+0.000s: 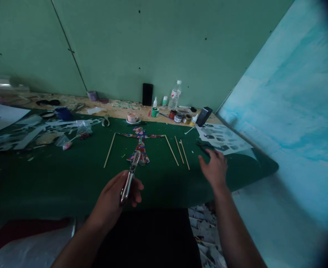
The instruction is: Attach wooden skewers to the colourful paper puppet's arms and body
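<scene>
My left hand is wrapped round a shiny metal hand tool, its jaws pointing away from me. Beyond the tool's tip a colourful patterned figure lies flat on the green mat, its arms spread sideways. A thin wooden stick slants down from the left arm end, another stick from the right one. Two more sticks lie just right of it. My right hand reaches over the mat with thumb and fingers apart, beside dark-handled pliers partly hidden by its fingers.
Paint jars, a plastic bottle and a black phone-like block stand along the back. A dark box and a printed sheet are at the right. Paper scraps and small bags clutter the left.
</scene>
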The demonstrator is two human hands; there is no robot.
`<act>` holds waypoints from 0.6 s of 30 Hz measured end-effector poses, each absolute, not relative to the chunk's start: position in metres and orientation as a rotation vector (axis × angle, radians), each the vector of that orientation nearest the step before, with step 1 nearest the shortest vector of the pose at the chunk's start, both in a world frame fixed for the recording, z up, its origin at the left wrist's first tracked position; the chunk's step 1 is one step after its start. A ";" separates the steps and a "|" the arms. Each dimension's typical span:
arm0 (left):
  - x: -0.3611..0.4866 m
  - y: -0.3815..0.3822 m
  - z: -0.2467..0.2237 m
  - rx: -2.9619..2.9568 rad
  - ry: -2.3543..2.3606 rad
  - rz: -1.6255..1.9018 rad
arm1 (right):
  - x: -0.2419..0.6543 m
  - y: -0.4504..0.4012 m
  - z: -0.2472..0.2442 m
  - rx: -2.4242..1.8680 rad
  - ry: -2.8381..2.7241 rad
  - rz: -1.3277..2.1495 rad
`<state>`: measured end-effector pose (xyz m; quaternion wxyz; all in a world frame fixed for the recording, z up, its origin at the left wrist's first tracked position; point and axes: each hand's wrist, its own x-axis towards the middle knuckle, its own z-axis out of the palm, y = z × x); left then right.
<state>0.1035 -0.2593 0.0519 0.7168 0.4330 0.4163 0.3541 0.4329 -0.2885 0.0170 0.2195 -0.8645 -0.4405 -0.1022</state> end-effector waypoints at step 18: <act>0.094 -0.253 0.067 0.490 0.448 0.908 | 0.560 -0.242 -0.023 -2.536 -1.846 -0.322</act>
